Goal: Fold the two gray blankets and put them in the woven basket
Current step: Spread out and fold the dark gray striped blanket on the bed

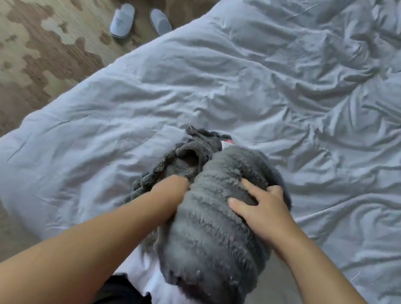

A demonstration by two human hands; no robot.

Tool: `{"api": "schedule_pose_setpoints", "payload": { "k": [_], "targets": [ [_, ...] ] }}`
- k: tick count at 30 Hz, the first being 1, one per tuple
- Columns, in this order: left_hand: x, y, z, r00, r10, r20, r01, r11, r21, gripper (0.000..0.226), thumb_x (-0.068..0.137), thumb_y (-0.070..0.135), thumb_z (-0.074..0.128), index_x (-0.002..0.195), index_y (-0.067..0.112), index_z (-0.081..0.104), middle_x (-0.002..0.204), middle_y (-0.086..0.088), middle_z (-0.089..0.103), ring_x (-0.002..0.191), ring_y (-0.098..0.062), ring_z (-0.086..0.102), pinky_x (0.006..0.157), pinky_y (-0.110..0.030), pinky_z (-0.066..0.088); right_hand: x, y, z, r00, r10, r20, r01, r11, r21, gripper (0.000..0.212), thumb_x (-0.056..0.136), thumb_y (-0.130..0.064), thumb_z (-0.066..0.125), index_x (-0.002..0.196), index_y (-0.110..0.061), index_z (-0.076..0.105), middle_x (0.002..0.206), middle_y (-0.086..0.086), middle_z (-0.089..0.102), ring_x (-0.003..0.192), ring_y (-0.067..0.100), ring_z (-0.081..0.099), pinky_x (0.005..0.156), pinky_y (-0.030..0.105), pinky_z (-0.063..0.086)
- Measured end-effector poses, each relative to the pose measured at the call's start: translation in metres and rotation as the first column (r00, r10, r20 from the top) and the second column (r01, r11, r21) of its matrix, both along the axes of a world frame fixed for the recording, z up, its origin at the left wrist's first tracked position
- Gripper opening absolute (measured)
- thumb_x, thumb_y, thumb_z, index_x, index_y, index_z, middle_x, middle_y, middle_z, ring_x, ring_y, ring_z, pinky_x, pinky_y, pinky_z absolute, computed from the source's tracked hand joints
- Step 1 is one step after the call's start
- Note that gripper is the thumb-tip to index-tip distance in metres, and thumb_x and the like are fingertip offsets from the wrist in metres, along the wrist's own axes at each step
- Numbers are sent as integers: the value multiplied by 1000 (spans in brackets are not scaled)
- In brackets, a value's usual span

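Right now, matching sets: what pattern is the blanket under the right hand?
Gray blanket: ribbed stripes; head view.

Soft, cool, rather dim light through a wide lens.

I saw even, diffuse light on the duvet [304,102], with only shallow gray shadows in its creases toward 1 and 3 o'clock. The carpet [15,48] at 9 o'clock looked smeared and low in detail. The gray blanket [214,231] at centre read slightly blurred, darkest at its 6 o'clock end. The forearms [64,248] stretched wide toward 5 and 7 o'clock, and the duvet's edge bowed at 8 o'clock.
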State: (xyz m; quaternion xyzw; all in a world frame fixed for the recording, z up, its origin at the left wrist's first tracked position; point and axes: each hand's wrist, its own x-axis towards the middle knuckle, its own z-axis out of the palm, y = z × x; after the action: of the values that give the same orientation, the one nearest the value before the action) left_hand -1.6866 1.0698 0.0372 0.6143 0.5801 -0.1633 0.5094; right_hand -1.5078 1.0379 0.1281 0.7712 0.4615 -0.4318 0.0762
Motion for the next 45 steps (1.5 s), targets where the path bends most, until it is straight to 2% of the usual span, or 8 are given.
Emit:
{"api": "schedule_pose_setpoints", "payload": {
  "k": [3,7,13,18,21,29,36,45],
  "targets": [
    [-27,1,32,963,247,-107,-205,930,306,25,91,11,47,105,8,67,110,-14,67,102,-33,60,85,-36,49,-33,29,-4,965,217,144,-206,974,-93,76,82,-73,46,147,-39,29,156,11,4,139,39,26,111,45,33],
    [-26,-29,81,824,547,147,-540,681,495,34,91,20,42,115,21,66,117,-8,67,110,-29,58,91,-33,44,-89,48,-12,854,433,290,-437,898,-55,70,93,-62,32,147,-17,34,150,19,25,138,37,22,103,42,35],
    [-4,-53,52,738,651,-178,-500,705,502,48,97,34,25,142,21,36,148,-8,36,138,-30,27,113,-53,14,-105,59,-12,899,438,-4,-424,873,240,43,93,-17,39,133,-17,55,148,9,42,132,29,41,107,37,34],
    [-20,-51,7,713,695,-89,-491,587,644,57,88,43,24,137,27,46,135,0,53,128,-23,41,109,-45,24,-58,60,-57,561,706,432,-825,435,360,57,90,-62,29,141,-40,41,144,7,34,138,27,22,116,48,10],
    [-22,-46,-21,681,730,-55,-524,539,660,60,85,46,25,135,26,51,130,2,56,125,-22,44,109,-42,26,-49,73,-90,608,724,327,-778,461,426,60,89,-62,26,145,-42,33,161,2,12,148,23,3,118,46,-5],
    [-38,-8,-120,579,793,187,-619,279,734,55,81,38,31,114,12,67,112,-9,66,104,-32,59,94,-44,39,-74,106,-196,738,621,264,-588,399,704,56,84,-37,37,133,-17,56,146,20,42,135,44,35,110,55,28],
    [-33,13,-186,543,830,126,-579,261,772,55,81,39,30,112,8,64,106,-17,62,99,-28,48,88,-40,34,-72,130,-276,750,614,247,-536,345,770,57,84,-38,33,132,-14,51,137,28,44,124,45,41,106,52,33],
    [-34,18,-181,538,833,127,-601,274,750,45,80,40,28,115,22,49,106,-15,62,99,-30,52,88,-40,35,-73,134,-276,743,631,223,-531,353,770,54,88,-44,26,132,-17,43,139,12,31,126,40,36,108,51,30]
  ]
}}
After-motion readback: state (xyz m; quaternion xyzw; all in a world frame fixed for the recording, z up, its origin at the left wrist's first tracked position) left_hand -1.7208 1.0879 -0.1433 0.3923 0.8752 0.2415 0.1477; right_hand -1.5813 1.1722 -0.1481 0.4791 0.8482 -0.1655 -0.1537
